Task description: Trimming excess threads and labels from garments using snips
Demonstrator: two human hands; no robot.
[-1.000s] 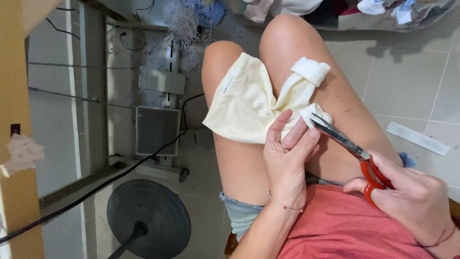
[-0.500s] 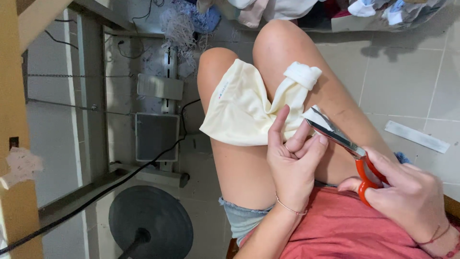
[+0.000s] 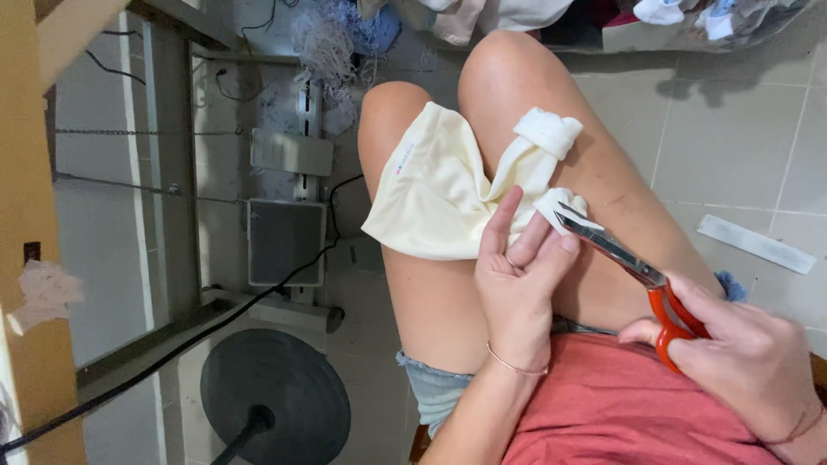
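Observation:
A pale yellow cloth garment (image 3: 435, 194) lies across my bare thighs, with a white rolled cuff (image 3: 551, 133) on the right knee side. My left hand (image 3: 517, 275) pinches a white edge of the cloth between its fingertips. My right hand (image 3: 749, 357) grips orange-handled scissors (image 3: 633, 267) by the loops. The metal blades are slightly parted, and their tips touch the white edge just beside my left fingers.
A sewing machine stand with a grey foot pedal (image 3: 284, 241) and a round dark base (image 3: 271, 405) is at the left, with a black cable (image 3: 172, 357) running across. A yellow table edge (image 3: 26, 232) borders the far left. Fabric scraps (image 3: 345, 34) lie on the tiled floor.
The view has shifted slightly. The scissor tips have edged closer to the white cloth edge, and my left fingers have adjusted their pinch on it.

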